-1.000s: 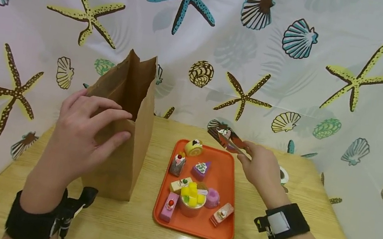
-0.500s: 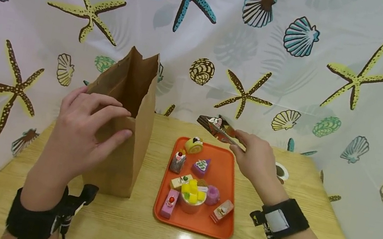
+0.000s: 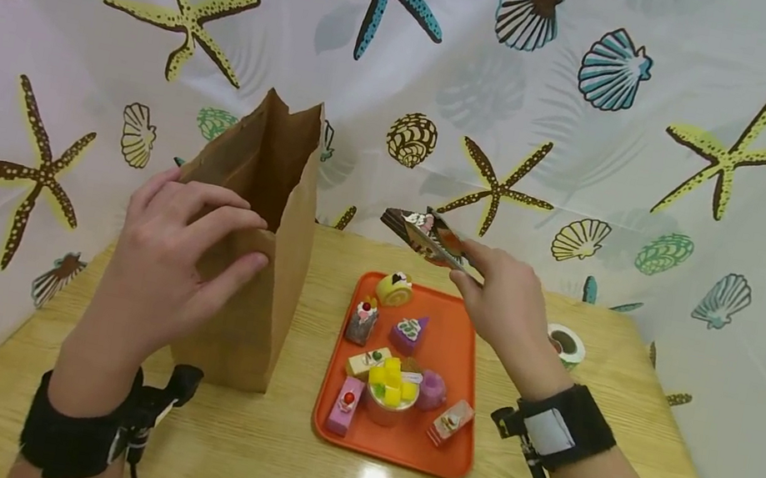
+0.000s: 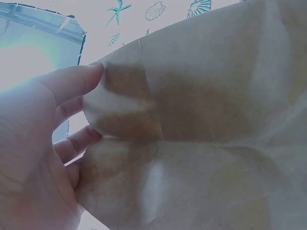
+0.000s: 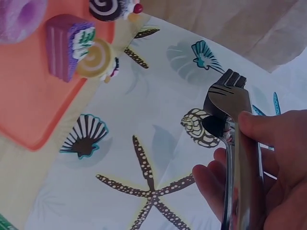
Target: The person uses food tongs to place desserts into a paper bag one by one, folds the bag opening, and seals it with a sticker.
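Hanging behind wooden table (image 3: 269,465) and paper bag (image 3: 289,274), starfish-printed cloth (image 3: 451,56).

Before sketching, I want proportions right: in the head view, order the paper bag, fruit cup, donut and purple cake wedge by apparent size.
1. Paper bag, though the left hand covers part.
2. Fruit cup.
3. Donut and purple cake wedge: too alike to rank, and the first sits nearer.

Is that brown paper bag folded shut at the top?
No, the brown paper bag stands with its mouth open, the left hand at its rim.
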`<state>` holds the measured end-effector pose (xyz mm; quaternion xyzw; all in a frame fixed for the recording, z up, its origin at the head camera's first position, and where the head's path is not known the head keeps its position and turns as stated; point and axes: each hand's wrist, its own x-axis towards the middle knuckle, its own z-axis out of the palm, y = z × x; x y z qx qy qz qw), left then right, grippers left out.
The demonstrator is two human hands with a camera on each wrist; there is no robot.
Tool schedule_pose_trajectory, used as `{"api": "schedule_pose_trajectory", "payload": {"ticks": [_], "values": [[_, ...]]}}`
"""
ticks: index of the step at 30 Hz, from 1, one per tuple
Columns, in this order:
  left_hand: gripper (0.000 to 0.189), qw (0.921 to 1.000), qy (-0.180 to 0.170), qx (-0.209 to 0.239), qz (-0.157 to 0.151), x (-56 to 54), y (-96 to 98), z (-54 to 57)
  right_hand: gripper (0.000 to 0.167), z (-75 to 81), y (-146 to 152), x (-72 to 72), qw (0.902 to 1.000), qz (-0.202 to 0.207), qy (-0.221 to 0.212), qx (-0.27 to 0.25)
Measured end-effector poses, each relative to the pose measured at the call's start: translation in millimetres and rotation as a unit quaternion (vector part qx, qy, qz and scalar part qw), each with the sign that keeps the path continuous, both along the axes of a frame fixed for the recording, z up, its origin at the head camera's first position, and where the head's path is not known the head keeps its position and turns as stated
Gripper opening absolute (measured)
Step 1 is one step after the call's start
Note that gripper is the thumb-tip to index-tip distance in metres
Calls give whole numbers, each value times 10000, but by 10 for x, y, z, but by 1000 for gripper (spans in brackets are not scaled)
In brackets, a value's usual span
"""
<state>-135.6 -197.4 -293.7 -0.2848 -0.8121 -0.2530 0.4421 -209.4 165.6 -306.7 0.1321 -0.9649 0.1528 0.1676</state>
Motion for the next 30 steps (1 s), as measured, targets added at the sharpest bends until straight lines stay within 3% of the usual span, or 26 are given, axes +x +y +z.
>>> {"api": "schedule_pose_trajectory", "payload": {"ticks": [22,30], "values": [[23,9999,-96,-96,70,11,6,20,50,357,-368,88,9981,322,405,-320],[22,9999,-79,-92,63,18,1,20,49,518,-516,159,9945,628,695,-470]]}}
